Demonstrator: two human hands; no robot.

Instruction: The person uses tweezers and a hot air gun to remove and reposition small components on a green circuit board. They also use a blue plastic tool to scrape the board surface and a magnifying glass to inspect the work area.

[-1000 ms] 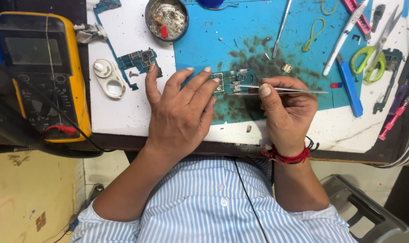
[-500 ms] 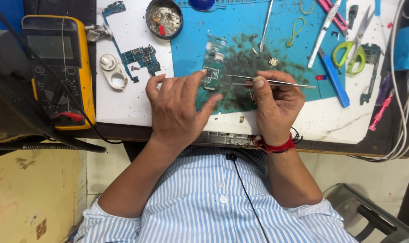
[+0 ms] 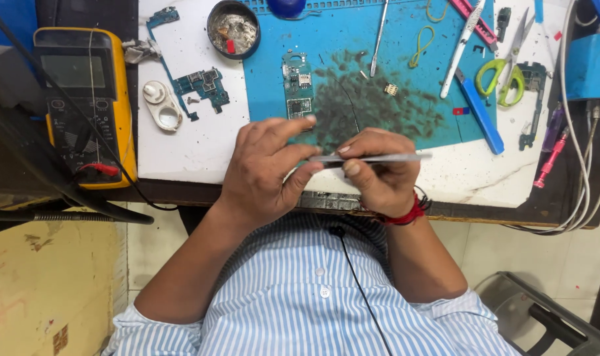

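Note:
My right hand [image 3: 378,173] holds metal tweezers [image 3: 372,158] level over the near edge of the bench, a red thread around its wrist. My left hand [image 3: 265,173] pinches the tweezers' pointed end between thumb and forefinger. Just beyond the fingers a small green circuit board [image 3: 298,86] lies flat on the blue work mat [image 3: 405,86], touched by neither hand. The mat is smudged dark beside the board.
A yellow multimeter [image 3: 82,99] with leads sits at left. Another circuit board [image 3: 204,86], a white plastic part [image 3: 162,105] and a round tin of scraps [image 3: 233,28] lie on the white surface. Green-handled scissors [image 3: 507,76], a blue tool [image 3: 481,112] and cables lie right.
Both hands have drawn back from the green circuit board toward the bench edge. The left hand let go of the board and now pinches the tweezers' tip.

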